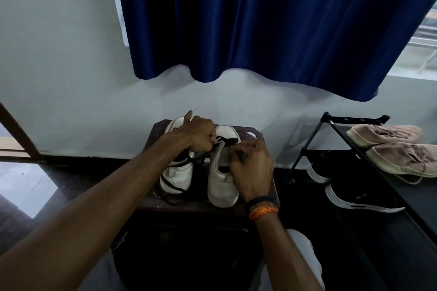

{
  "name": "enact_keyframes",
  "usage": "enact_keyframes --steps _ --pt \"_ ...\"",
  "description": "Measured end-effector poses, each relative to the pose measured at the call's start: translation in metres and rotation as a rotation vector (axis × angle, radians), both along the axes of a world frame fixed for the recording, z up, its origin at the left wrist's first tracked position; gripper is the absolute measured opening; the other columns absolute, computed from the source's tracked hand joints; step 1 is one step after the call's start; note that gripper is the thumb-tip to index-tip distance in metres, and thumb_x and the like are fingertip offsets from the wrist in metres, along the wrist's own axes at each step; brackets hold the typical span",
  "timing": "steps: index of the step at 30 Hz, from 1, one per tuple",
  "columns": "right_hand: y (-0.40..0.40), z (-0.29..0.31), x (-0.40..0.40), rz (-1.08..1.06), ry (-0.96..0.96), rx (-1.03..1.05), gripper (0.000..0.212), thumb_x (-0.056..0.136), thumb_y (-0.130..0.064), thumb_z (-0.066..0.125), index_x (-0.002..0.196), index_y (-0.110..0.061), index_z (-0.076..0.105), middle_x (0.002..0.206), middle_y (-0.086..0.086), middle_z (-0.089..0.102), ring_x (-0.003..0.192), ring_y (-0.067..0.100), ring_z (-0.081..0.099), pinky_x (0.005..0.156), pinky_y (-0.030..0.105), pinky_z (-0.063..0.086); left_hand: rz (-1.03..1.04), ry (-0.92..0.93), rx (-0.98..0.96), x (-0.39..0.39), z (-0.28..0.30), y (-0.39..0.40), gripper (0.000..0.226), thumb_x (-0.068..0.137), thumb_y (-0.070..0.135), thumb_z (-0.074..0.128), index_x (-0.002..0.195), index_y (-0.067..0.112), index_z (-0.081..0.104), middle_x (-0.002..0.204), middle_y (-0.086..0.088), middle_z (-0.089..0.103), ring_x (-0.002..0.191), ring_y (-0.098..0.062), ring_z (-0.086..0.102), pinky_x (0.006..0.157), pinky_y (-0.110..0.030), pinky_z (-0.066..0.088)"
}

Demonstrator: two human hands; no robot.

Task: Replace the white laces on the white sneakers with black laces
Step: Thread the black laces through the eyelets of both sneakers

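Below a blue curtain (272, 19), two white sneakers stand side by side on a small dark table (257, 136), toes toward the wall. Over the right sneaker (221, 179), the left hand (198, 136) curls its fingers round a black lace (227, 141) at the eyelets, forefinger sticking out, while the right hand (253, 168) pinches that lace's other end just beside the tongue. More black lace trails loose over the left sneaker (177, 172) onto the table; right of the table, a shoe rack (305, 151) holds other shoes.
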State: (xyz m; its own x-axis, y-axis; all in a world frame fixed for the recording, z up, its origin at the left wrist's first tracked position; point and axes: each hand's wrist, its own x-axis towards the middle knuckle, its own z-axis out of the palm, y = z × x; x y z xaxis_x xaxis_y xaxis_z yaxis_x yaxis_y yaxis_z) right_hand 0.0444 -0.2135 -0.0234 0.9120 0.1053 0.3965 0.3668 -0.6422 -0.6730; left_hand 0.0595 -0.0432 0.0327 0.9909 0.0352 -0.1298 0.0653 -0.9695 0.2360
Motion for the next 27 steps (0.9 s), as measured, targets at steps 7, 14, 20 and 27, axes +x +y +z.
enact_keyframes --steps 7,14,20,27 --pt "-0.002 0.001 -0.002 -0.025 -0.006 -0.033 0.024 0.080 -0.011 0.069 0.097 -0.023 0.080 0.110 -0.003 0.062 0.094 0.016 0.063 0.071 0.020 0.038 0.050 0.009 -0.149 0.001 0.022 0.008 0.007 0.085 0.015 0.066 0.091 0.013 0.067 0.099 -0.002 0.072 0.099 -0.020 0.062 0.097 -0.034 0.041" --pt "-0.002 0.002 -0.004 -0.036 -0.036 -0.006 0.025 0.082 -0.012 0.066 0.099 -0.022 0.081 0.110 -0.002 0.063 0.093 0.017 0.064 0.074 0.020 0.039 0.178 -0.160 -0.471 -0.010 0.076 0.027 0.006 0.095 0.014 0.063 0.096 0.009 0.068 0.069 -0.003 0.073 0.072 -0.012 0.071 0.071 -0.024 0.047" --pt "-0.002 0.002 -0.001 -0.007 -0.033 0.000 0.020 0.080 -0.013 0.067 0.091 -0.022 0.081 0.110 0.000 0.061 0.099 0.019 0.061 0.082 0.022 0.042 0.168 -0.176 -0.641 -0.015 0.128 0.022 0.018 0.097 0.005 0.056 0.100 -0.002 0.072 0.063 -0.006 0.062 0.052 -0.011 0.056 0.055 -0.021 0.052" --pt "0.009 0.056 -0.020 0.345 0.257 0.554 0.018 0.091 -0.035 0.072 0.107 -0.028 0.075 0.104 -0.006 0.071 0.078 0.006 0.065 0.069 0.027 0.051 0.100 -0.049 -1.169 -0.018 0.139 -0.018 0.028 0.100 -0.005 0.044 0.124 -0.003 0.059 0.088 -0.019 0.070 0.064 -0.016 0.059 0.064 -0.030 0.059"
